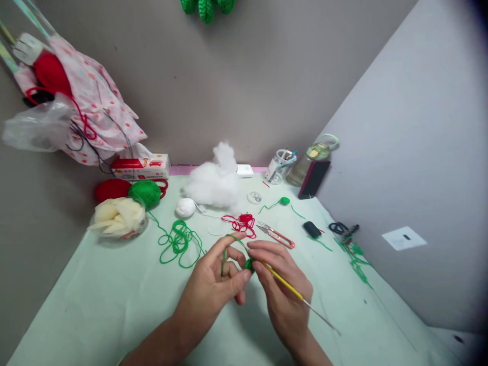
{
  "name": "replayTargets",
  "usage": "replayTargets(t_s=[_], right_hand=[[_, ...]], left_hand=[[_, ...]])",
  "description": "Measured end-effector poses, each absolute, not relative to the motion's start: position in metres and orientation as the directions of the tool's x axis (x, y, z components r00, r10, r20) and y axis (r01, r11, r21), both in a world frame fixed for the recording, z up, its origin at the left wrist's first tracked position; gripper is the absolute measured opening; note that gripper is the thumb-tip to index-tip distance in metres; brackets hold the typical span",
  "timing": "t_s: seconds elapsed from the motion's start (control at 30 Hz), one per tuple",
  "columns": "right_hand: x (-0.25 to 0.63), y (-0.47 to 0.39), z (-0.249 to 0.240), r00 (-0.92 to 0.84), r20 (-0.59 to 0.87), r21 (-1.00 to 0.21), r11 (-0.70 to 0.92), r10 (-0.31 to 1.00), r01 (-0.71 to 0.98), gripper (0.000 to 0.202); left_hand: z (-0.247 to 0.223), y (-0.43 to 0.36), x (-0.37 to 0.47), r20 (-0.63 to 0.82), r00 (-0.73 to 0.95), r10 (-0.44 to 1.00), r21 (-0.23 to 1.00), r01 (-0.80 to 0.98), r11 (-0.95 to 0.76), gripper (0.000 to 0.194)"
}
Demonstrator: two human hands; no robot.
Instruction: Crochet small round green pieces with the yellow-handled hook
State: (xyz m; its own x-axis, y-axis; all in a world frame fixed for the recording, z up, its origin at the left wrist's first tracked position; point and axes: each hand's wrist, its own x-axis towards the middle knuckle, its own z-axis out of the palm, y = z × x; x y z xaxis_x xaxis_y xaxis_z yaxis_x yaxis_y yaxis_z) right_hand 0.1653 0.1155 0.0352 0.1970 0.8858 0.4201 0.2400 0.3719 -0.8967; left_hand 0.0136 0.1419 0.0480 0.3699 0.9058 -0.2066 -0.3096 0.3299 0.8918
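From the head view we see the left hand (213, 284) pinching a small green crochet piece (249, 264) between thumb and fingers, its grip closed on the piece, with a strand of green yarn (224, 251) looped over the raised forefinger. The right hand (284, 290) meets it from the other side, its grip closed around a yellow crochet hook (290, 288); the hook's tip is at the green piece, though we cannot quite tell whether it sits inside a stitch (the fingers cover that spot).

Just beyond the two grips, on the pale green table (114, 305), lie a tangle of red yarn (242, 223) and a pair of red-handled snips (276, 235). Beyond the left hand's grip a loose coil of green yarn (179, 243) trails away toward a green ball (145, 192). Farther off from both grips sit white stuffing (217, 180) and a small white ball (185, 207).
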Motion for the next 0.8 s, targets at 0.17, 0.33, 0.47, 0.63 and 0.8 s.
replayTargets(t_s=[0.17,0.33,0.47,0.63,0.8], right_hand=[[0.165,0.123,0.033,0.192,0.288,-0.957,0.288,0.938,0.029,0.012],[0.165,0.126,0.034,0.197,0.309,-0.951,0.304,0.93,0.057,0.004],[0.165,0.125,0.033,0.191,0.248,-0.967,0.255,0.95,-0.013,0.007],[0.167,0.126,0.023,0.176,0.085,-0.95,0.132,0.981,-0.282,0.007],[0.169,0.126,0.024,0.158,0.117,-0.957,0.154,0.98,-0.244,0.008]], left_hand=[[0.045,0.141,0.013,-0.206,0.324,0.923,0.875,-0.362,0.322,0.044],[0.044,0.14,0.015,-0.238,0.334,0.912,0.832,-0.414,0.368,0.052],[0.044,0.14,0.015,-0.31,0.358,0.881,0.746,-0.483,0.458,0.056],[0.045,0.144,0.014,-0.338,0.485,0.807,0.611,-0.539,0.58,0.049],[0.048,0.145,0.013,-0.31,0.416,0.855,0.683,-0.529,0.504,0.048]])
